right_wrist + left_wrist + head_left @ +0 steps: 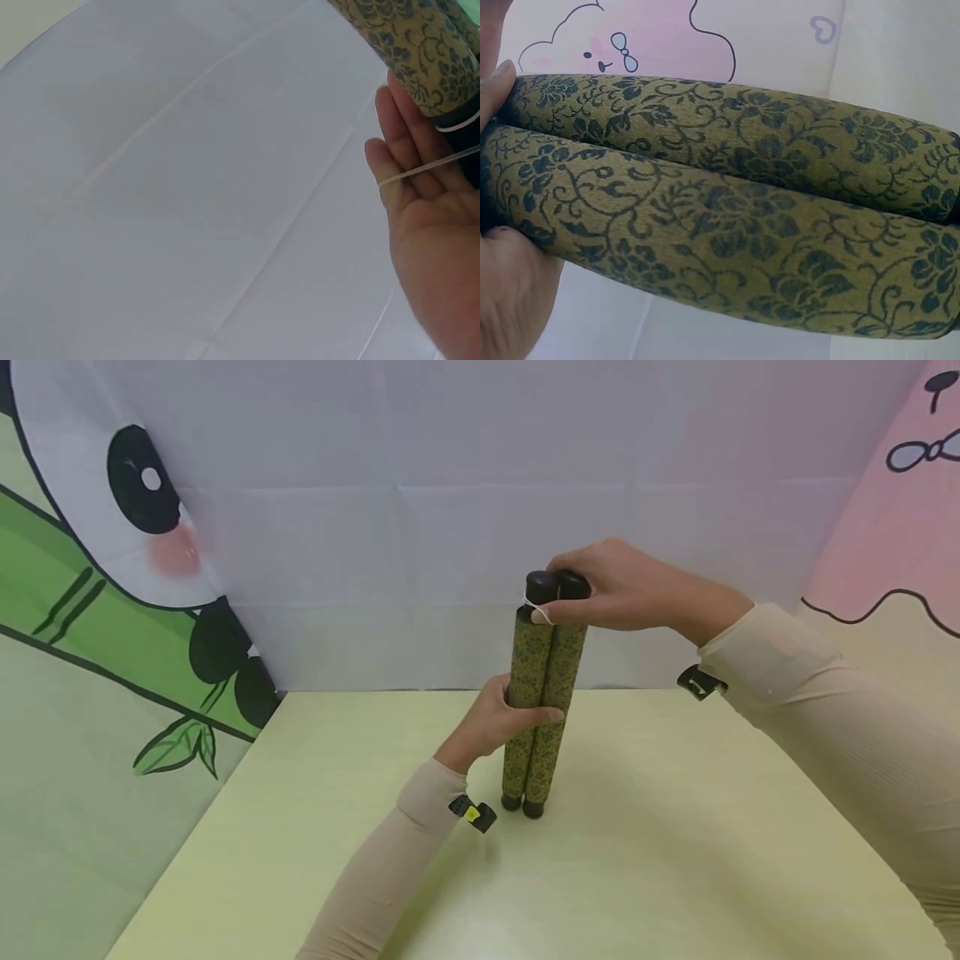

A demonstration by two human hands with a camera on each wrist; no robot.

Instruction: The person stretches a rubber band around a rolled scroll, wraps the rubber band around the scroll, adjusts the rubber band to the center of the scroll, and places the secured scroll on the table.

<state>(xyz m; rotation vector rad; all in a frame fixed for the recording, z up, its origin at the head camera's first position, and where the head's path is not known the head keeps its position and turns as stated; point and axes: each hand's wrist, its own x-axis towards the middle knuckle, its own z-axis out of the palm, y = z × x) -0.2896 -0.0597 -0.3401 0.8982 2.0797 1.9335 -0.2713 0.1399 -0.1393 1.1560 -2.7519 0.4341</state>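
A two-roller scroll (531, 664), covered in gold brocade with dark floral scrollwork, stands upright and slightly tilted, its two rolls side by side. My left hand (498, 718) grips both rolls around the middle, thumb across the front. In the left wrist view the brocade (727, 217) fills most of the picture. At the top, my right hand (622, 589) curls around the black knobs (542, 587), thumb in front and fingers behind. A thin white elastic band (427, 166) runs from the scroll's dark neck and is stretched over a digit of that hand.
The scroll's dark lower ends (533, 810) meet the pale yellow tabletop (675, 860). Behind the table hangs a white backdrop (390, 527), with a panda print at left and a pink cartoon figure (892, 527) at right.
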